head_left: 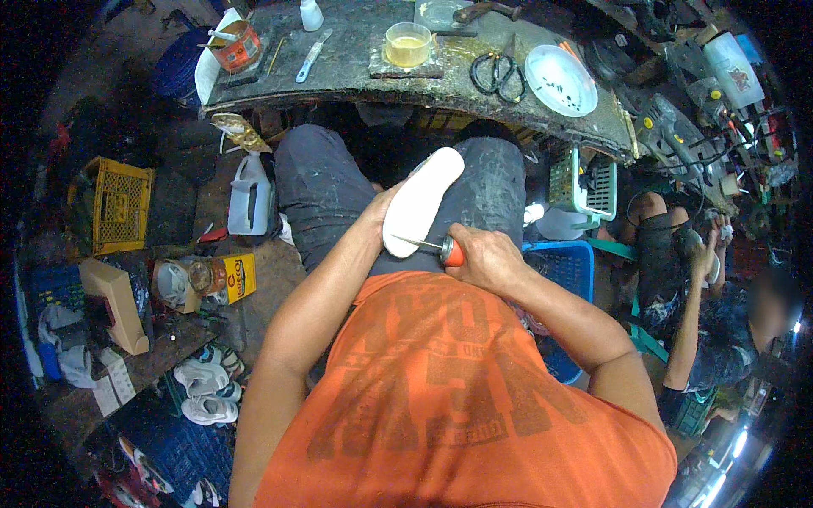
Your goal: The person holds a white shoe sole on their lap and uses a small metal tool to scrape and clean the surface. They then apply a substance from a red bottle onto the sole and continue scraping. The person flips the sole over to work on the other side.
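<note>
A white shoe [421, 201] is held above my lap with its pale sole facing up, tilted from lower left to upper right. My left hand [386, 209] is closed round its left side, and most of the fingers are hidden behind it. In my right hand [485, 256] is an awl [451, 251] with a red-orange handle and a thin metal shaft. Its shaft points left, and the tip meets the sole near the end closest to me. Whether the tip has pierced the surface cannot be made out.
Ahead is a worn workbench [356, 80] bearing a cup of yellowish liquid [407, 46], scissors [498, 78], a knife [314, 56], a white bowl [561, 80] and an orange can [235, 46]. A blue crate [566, 269] stands right; a co-worker [707, 317] sits beyond. White shoes [207, 394] lie left.
</note>
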A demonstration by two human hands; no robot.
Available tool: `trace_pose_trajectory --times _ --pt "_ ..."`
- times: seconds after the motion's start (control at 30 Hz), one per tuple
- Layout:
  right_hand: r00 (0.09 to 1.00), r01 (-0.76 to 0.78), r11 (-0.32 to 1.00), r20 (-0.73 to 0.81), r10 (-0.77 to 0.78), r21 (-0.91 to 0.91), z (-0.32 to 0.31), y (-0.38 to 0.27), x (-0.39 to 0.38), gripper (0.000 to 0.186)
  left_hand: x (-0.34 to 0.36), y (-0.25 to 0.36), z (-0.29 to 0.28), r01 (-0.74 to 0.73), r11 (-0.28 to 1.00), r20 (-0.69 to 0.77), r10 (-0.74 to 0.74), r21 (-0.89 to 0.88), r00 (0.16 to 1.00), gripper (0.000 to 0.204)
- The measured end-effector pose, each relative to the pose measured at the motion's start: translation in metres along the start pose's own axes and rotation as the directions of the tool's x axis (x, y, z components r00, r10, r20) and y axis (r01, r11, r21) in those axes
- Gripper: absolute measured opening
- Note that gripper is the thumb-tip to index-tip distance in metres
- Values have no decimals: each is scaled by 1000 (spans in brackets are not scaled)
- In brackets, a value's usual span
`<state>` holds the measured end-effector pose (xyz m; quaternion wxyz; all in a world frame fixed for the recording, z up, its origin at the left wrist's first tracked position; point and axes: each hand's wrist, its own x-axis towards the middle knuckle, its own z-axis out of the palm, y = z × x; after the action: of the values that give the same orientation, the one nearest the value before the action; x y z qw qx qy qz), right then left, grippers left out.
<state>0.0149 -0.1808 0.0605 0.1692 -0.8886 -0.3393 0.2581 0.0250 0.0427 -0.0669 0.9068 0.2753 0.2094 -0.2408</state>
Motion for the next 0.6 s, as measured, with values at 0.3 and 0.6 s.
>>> trace_pose_trajectory --times 0.3,0.6 --pt "1000 -11 1000 -22 11 4 0 0 -2 44 7 1 -14 36 999 -23 -36 26 999 39" --pt "995 -61 997 -78 64 36 7 -3 1 42 10 -4 -9 -41 995 35 44 -87 998 43"
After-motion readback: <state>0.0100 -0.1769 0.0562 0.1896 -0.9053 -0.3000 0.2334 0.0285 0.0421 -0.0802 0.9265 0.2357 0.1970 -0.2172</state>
